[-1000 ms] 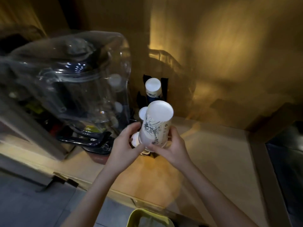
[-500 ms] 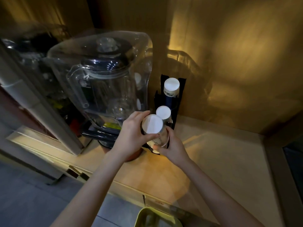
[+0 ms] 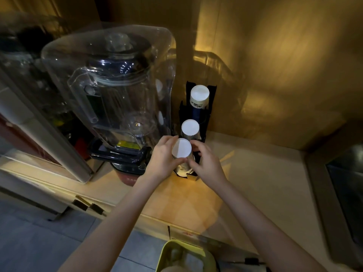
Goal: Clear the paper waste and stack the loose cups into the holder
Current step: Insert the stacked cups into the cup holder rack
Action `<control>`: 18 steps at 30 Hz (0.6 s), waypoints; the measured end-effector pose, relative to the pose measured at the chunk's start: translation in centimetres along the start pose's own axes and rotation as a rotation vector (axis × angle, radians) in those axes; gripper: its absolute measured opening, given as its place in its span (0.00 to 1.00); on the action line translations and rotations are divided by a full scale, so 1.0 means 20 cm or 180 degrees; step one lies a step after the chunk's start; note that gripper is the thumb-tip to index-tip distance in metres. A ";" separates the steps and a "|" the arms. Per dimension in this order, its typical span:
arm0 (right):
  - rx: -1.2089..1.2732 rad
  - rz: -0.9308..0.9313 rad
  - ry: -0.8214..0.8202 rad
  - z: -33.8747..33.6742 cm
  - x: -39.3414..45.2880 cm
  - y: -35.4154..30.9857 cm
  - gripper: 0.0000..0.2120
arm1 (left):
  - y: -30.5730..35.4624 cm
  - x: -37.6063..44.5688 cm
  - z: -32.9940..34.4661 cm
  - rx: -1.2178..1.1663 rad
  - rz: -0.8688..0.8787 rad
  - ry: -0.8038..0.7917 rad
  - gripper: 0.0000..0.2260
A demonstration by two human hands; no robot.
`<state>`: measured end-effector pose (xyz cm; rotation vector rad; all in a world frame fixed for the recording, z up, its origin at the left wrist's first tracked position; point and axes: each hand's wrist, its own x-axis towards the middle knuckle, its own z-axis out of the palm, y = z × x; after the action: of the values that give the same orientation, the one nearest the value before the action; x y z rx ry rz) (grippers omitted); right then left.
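Both hands grip one upturned cup (image 3: pixel 181 147) in the nearest slot of the holder (image 3: pixel 211 99): left hand (image 3: pixel 161 158) fingers curl around its left side, right hand (image 3: pixel 206 161) fingers pinch its right. Two more upturned cups (image 3: pixel 190 127) stand behind it in the holder. The blender (image 3: pixel 110 91) is just left of the holder on the table (image 3: pixel 255 173).

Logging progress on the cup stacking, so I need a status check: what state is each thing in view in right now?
Front cup stack: upside down, in the holder's front slot, gripped by both hands.
Middle cup stack: upside down, untouched.
Back cup stack: upside down, tallest, untouched.
Cup holder: upright on the counter.
Left hand: closed on the front stack.
Right hand: closed on the front stack.
Blender cover: closed.
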<state>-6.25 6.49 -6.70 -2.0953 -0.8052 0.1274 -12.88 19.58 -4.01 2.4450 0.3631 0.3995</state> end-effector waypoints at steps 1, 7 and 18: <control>-0.0069 0.0009 -0.0035 0.00 0.00 0.01 0.23 | -0.01 0.00 0.01 0.0001 -0.0011 -0.0037 0.32; -0.0318 0.0163 -0.0263 0.02 0.01 0.05 0.23 | -0.04 0.01 0.09 0.0074 -0.0098 -0.0174 0.32; -0.0490 0.0239 -0.0463 0.02 0.00 0.06 0.22 | -0.06 -0.01 0.15 0.0361 -0.0110 -0.0320 0.30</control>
<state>-5.69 6.28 -7.90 -2.2828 -0.8455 0.2687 -12.17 18.80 -6.94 2.5540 0.3939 0.2461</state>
